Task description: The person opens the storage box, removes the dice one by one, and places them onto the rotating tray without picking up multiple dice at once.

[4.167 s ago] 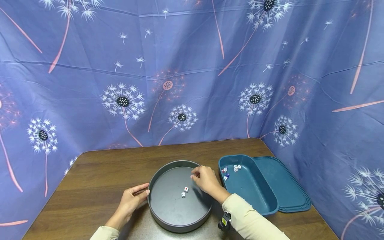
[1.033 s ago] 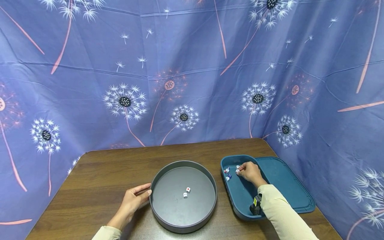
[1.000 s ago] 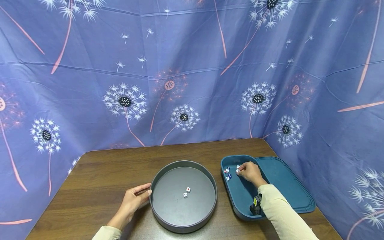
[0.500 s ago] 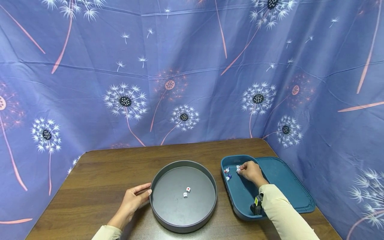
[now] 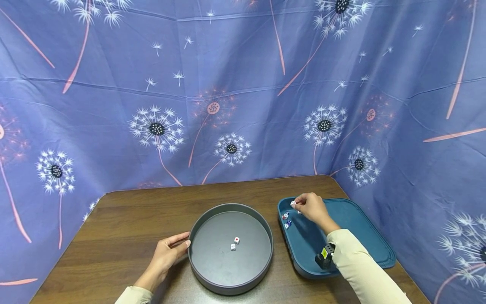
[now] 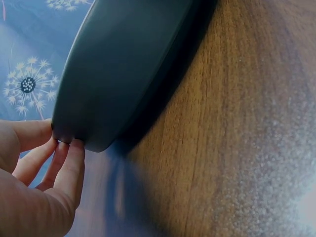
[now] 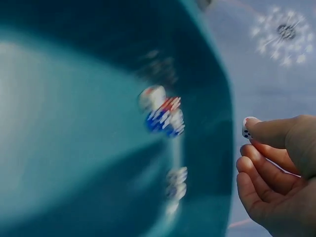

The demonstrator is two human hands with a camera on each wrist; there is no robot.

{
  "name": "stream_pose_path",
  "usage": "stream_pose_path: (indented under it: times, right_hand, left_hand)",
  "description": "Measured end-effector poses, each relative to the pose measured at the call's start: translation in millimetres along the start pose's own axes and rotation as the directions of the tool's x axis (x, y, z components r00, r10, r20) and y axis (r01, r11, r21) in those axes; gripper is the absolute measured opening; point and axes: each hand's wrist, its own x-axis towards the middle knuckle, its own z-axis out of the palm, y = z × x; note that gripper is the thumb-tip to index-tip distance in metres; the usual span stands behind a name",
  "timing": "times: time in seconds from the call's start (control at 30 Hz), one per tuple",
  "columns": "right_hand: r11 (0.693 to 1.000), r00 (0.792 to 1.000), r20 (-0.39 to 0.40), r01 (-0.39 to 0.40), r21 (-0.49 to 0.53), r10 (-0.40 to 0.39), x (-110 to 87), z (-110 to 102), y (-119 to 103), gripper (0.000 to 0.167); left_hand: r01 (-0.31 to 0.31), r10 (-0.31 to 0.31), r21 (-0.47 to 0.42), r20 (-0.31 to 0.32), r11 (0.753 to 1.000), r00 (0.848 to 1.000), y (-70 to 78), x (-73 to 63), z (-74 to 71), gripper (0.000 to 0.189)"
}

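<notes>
My right hand (image 5: 313,207) pinches a white die (image 5: 293,203) between thumb and finger, raised over the far end of a teal tub (image 5: 303,236). In the right wrist view the pinched die (image 7: 245,132) shows dark pips, and the other fingers curl loosely below it. My left hand (image 5: 164,255) touches the outer side of a round dark grey pan (image 5: 212,264) with its fingertips, as the left wrist view also shows. Inside the pan lie a white die with a red pip (image 5: 237,240) and another white die (image 5: 233,247), close together.
Several blue, white and red dice (image 5: 287,222) lie in the tub's far left corner. A white die (image 5: 299,212) is partly hidden below my right hand. The teal lid (image 5: 364,232) lies at the tub's right on the wooden table (image 5: 125,228). Patterned cloth hangs behind.
My right hand was over the pan, then reached to the white dice in the tub. Now it has lifted one up and slightly left. My left hand stays at the pan.
</notes>
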Motion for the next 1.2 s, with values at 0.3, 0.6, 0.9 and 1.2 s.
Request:
stream_pose_path:
  times: [0.3, 0.6, 0.9, 1.2]
  right_hand:
    - [0.987, 0.995, -0.015, 0.098, 0.131, -0.097, -5.3, -1.2, -60.6, 0.012]
    - [0.971, 0.986, 0.025, 0.159, 0.180, -0.166, -21.4, 29.6, -103.5, 0.007]
    - [0.934, 0.941, 0.064, 0.318, 0.165, -0.331, -44.4, 76.2, -111.0, 0.007]
    - [0.936, 0.928, 0.128, 0.343, 0.078, -0.351, -59.7, 106.2, -111.3, 0.009]
  left_hand:
    - [0.003, -0.003, -0.013, 0.000, 1.000, 1.000, -1.0, 0.8, -0.4, 0.035]
    - [0.001, -0.001, -0.008, 0.001, 1.000, 1.000, -0.4, 0.6, -0.6, 0.035]
    - [-0.007, 0.007, 0.003, 0.008, 1.000, 1.000, -1.6, -1.2, -1.1, 0.035]
    - [-0.005, 0.005, 0.002, 0.006, 1.000, 1.000, -0.2, -1.4, -1.4, 0.035]
